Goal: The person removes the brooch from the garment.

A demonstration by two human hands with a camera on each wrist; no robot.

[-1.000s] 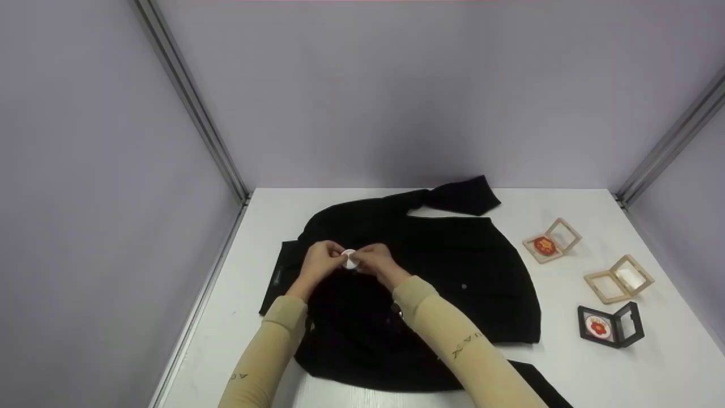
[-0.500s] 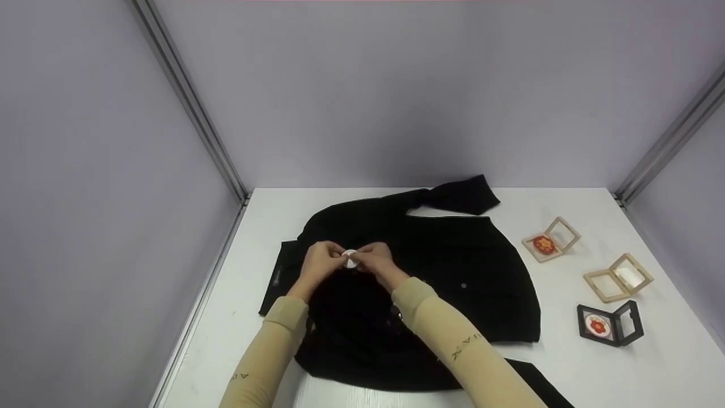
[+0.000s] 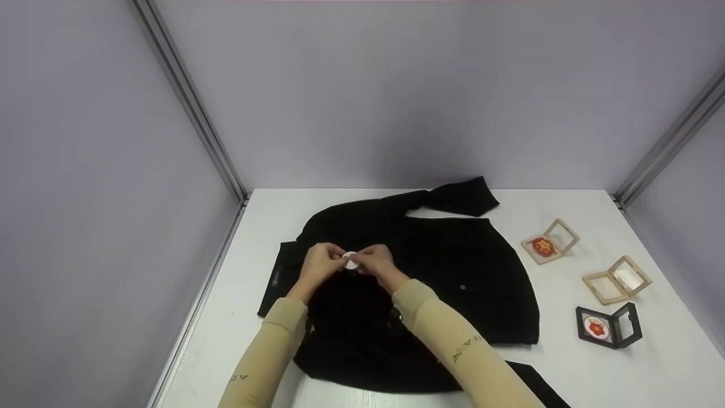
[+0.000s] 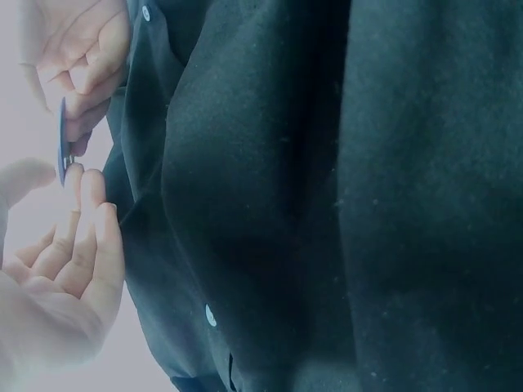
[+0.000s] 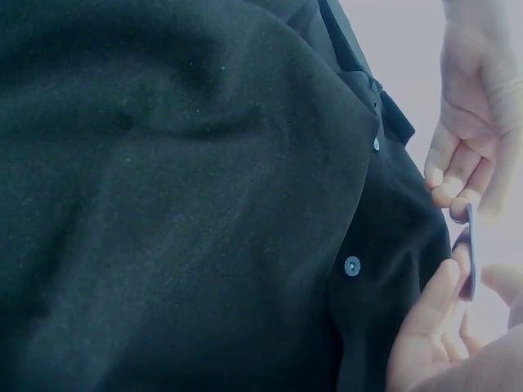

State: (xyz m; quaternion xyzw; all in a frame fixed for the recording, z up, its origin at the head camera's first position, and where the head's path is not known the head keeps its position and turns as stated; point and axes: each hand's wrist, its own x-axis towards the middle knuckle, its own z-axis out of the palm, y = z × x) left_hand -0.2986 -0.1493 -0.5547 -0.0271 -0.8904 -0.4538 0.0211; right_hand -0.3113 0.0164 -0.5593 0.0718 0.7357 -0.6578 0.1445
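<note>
A black button-up shirt (image 3: 453,249) lies spread on the white table, one sleeve stretched toward the back. Above its left part, both hands meet at a small round white badge (image 3: 351,260). My left hand (image 3: 323,262) pinches the badge's left edge between thumb and fingers, while my right hand (image 3: 376,262) pinches the opposite edge. From the left wrist, the badge (image 4: 62,143) appears edge-on as a thin disc, held clear of the dark cloth. The right wrist view also has the badge (image 5: 471,253) edge-on, beside shirt buttons (image 5: 352,266). Fingers partly cover its face.
On the right side of the table stand open display cases: a wooden case (image 3: 541,258) with a red-orange flower badge, another wooden case (image 3: 605,288), and a black case (image 3: 595,339) holding a white badge with a red flower. Grey walls (image 3: 362,102) enclose the table.
</note>
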